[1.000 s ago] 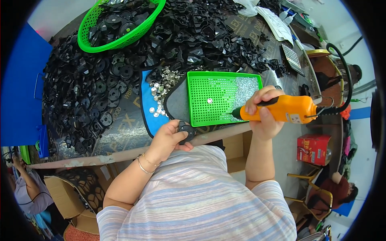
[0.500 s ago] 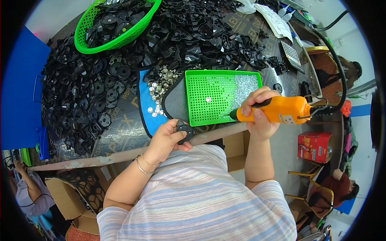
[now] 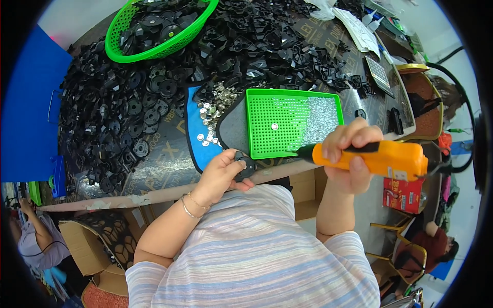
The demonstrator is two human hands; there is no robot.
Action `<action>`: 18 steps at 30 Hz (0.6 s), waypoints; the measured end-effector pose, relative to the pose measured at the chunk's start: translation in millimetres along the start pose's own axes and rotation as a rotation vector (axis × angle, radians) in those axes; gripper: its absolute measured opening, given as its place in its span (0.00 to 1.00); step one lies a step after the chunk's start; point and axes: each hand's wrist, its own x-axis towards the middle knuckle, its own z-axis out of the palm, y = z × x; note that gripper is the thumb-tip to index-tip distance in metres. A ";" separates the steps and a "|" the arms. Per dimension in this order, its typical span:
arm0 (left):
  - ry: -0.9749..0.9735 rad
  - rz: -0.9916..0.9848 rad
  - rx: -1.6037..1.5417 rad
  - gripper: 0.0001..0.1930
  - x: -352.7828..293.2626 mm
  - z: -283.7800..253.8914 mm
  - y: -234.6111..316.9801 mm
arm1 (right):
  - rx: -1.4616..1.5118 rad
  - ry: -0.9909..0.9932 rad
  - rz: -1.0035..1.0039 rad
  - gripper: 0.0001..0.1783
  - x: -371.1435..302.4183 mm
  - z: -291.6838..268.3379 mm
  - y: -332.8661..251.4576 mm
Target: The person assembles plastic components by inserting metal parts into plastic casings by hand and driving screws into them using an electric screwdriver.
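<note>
My left hand (image 3: 218, 173) pinches a round black plastic part (image 3: 247, 166) at the table's front edge, beside the mat. In my right hand (image 3: 352, 156) is an orange electric screwdriver (image 3: 400, 154), its black nose pointing left. The bit's thin tip is over the front edge of a green perforated tray (image 3: 250, 126); whether a screw sits on it is too small to tell. Small silvery screws (image 3: 323, 120) cover the tray's right part, and one round metal piece (image 3: 275, 127) lies among the holes. More such metal pieces (image 3: 208, 115) are heaped on a blue-and-grey mat (image 3: 195, 149).
Black plastic parts (image 3: 138, 97) are piled over the table's left and back. A green basket (image 3: 115, 43) holds more of them. A calculator (image 3: 379, 76) and papers (image 3: 357, 31) lie at the back right. The screwdriver's cable (image 3: 470, 102) loops at the right. Other people sit nearby.
The screwdriver has come away from the screws, lifted and shifted right, its rear end now lower in view. My left hand still holds the black part. The view has shifted slightly.
</note>
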 end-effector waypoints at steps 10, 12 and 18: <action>-0.011 -0.021 -0.010 0.05 -0.4 2.5 3.2 | 0.094 -0.148 0.220 0.16 -8.2 54.9 11.2; 0.000 -0.016 -0.006 0.04 -0.1 2.6 2.4 | 0.040 -0.162 0.260 0.15 -7.8 58.1 13.8; -0.017 0.008 -0.041 0.03 1.8 -1.5 -5.6 | 0.002 -0.268 0.315 0.12 -7.3 63.1 14.9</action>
